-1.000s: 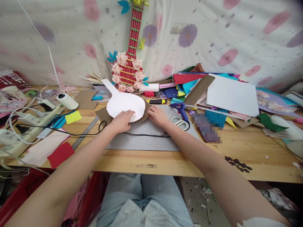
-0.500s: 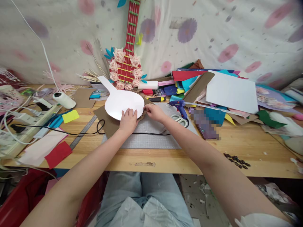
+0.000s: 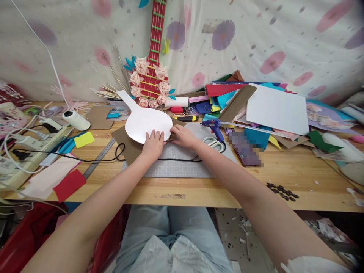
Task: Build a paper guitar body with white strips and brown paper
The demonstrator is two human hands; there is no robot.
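White board (image 3: 148, 123), cut with a rounded body and a narrow neck, lies face up before me, the neck pointing away and to my left. My left hand (image 3: 153, 145) rests palm down on its near edge, fingers spread and gripping nothing. My right hand (image 3: 182, 136) is at the board's right edge, fingers curled; the tips are partly hidden, so I cannot tell whether they pinch the rim or only touch it.

Beneath the board: brown cardboard (image 3: 126, 149), showing past it at lower left and upper right. Below that, a grey gridded cutting mat (image 3: 176, 170); a black cable (image 3: 182, 160) crosses it on the near side of my hands.

Just right of my right hand: scissors (image 3: 216, 146) with pale handles and a blue glue gun (image 3: 214, 129). A yellow-and-black cutter (image 3: 187, 118) lies beyond the board. Further right: a pixelated dark object (image 3: 247, 151), and dark oval pieces (image 3: 281, 188) in a loose cluster near the table's front edge.

Left side: metal ruler (image 3: 99, 158) set obliquely, yellow sheet (image 3: 83, 140), red sheet (image 3: 69, 185), spool of white thread (image 3: 76, 120).

Back of the table: a red guitar-shaped piece (image 3: 153, 41) stands upright, slightly tilted, pale pink flowers (image 3: 142, 65) around its body. Behind it hangs flower-patterned cloth (image 3: 256, 22).
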